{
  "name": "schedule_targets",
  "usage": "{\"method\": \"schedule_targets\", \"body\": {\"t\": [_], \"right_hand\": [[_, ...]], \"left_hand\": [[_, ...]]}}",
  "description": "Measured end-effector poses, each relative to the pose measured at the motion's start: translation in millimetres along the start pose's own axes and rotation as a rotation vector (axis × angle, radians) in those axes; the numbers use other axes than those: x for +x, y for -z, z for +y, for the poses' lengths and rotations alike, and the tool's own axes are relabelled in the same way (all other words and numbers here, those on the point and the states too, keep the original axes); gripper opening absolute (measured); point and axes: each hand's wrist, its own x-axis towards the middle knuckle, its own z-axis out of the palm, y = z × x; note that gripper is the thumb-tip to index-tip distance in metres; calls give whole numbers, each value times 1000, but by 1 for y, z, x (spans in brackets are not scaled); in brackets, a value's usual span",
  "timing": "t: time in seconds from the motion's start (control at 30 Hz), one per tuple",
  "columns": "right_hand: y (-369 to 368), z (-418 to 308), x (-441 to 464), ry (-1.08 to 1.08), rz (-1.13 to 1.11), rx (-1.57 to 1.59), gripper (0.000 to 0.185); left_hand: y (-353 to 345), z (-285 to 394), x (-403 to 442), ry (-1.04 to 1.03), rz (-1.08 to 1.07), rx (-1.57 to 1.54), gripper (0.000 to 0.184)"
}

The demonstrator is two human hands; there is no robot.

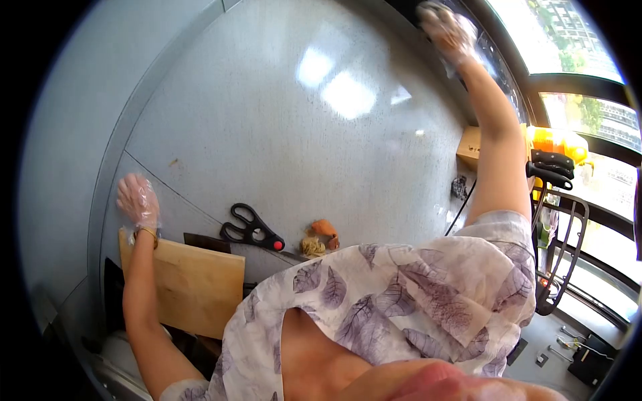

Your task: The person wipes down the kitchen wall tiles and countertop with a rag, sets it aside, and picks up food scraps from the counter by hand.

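My left hand (138,200), in a clear plastic glove, rests on the grey countertop (247,147) just beyond a wooden cutting board (194,287). Its fingers are slightly bent and apart, with nothing visible in them. My right hand (449,37), gloved the same way, reaches to the dark ledge below the window at the far right. Those fingers are bent and a little blurred, closed around a greyish wad that I cannot make out clearly. Black-handled scissors (253,229) with a red pivot lie between the board and a few orange and tan scraps (321,237).
A small wooden block (469,146) and a dark crumpled scrubber-like clump (459,188) sit near my right arm. Against the windows stand a black rack (565,247), black-handled utensils (552,167) and a yellow bottle (558,144). A grey wall (100,87) rises at left.
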Motion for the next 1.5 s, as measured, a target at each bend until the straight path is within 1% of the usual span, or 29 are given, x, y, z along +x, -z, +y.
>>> {"method": "schedule_targets", "body": {"t": [0.07, 0.13, 0.17, 0.2, 0.27, 0.3, 0.33, 0.37, 0.4, 0.43, 0.47, 0.57, 0.6, 0.63, 0.73, 0.77, 0.8, 0.87, 0.93, 1.0, 1.07, 1.13, 1.17, 1.2, 1.27, 1.3, 1.4, 1.47, 1.5], "right_hand": [[-20, 19, -60, 87, 3, -172, 35], [-48, 35, -136, 271, -230, -452, 35], [-56, 41, -162, 251, -339, -284, 29], [-22, 23, -164, 68, -451, -181, 25], [11, -1, -141, 1, -563, -212, 20], [13, 0, -132, 188, -553, -270, 18], [-24, 11, -123, 273, -512, -303, 19], [-21, 3, -105, 269, -391, -280, 18], [-17, -12, -75, 202, -394, -232, 31], [-23, -20, -45, 276, -321, -262, 34], [30, -57, -14, 156, -393, -276, 38], [50, -80, 12, -70, -213, -223, 30], [45, -77, 15, -85, -185, -226, 28], [30, -66, 3, -64, -170, -227, 26], [-38, -17, -41, 102, -119, -191, 24], [-49, -3, -61, 110, -102, -176, 24], [-45, 1, -84, 84, -103, -162, 25], [-31, -1, -115, -6, -85, -192, 16], [-53, 12, -136, 109, -168, -294, 15], [-70, 9, -136, 65, -41, -221, 15], [-90, -20, -117, -102, -94, -219, 17], [-77, -46, -97, -204, 6, -18, 22], [-76, -46, -96, -179, 72, 75, 27], [-74, -44, -95, -129, 84, 174, 39], [-68, -38, -84, 31, 151, 463, 50], [-64, -44, -80, 46, 211, 480, 54], [-40, -71, -97, -312, 26, 544, 51], [-31, -84, -115, -482, -19, 498, 50], [-42, -81, -121, -557, -56, 506, 47]], "left_hand": [[-9, -2, 1, -1, 23, 30, 19], [-15, -1, -2, 9, 35, 28, 20], [-17, 0, -2, 19, 40, 22, 20], [-19, -3, -3, 32, 44, 25, 21], [-19, -9, -4, 7, 52, 31, 21], [-21, -8, -3, -11, 60, 26, 21], [-21, -7, -3, -1, 42, 29, 21], [-22, -7, -3, 13, 27, 33, 21], [-21, -8, -2, 23, 14, 43, 21], [-23, -9, -2, 17, 26, 40, 21], [-23, -10, -2, 13, 35, 42, 21], [-24, -17, -3, 10, 0, 85, 21], [-27, -18, -4, 8, -20, 95, 21], [-32, -19, -6, 6, -12, 88, 21], [-38, -26, -4, -3, 20, 80, 21], [-37, -25, -4, 2, 30, 79, 21], [-36, -23, -5, 11, 37, 78, 21], [-27, -15, -6, 20, 24, 62, 20], [-18, -4, -5, 36, 33, 32, 18], [-5, 1, -3, 53, 62, 6, 17], [-2, 2, -3, 56, 54, -22, 16], [2, 4, -4, 64, 49, -51, 15], [7, 6, -4, 57, 48, -70, 15], [8, 9, -1, 55, 57, -98, 15], [5, 11, -2, 74, 50, -78, 14], [2, 9, -2, 71, 58, -70, 14], [4, 8, -3, 58, 78, -65, 14], [5, 10, -2, 66, 85, -59, 13], [4, 11, -2, 75, 85, -53, 13]]}}
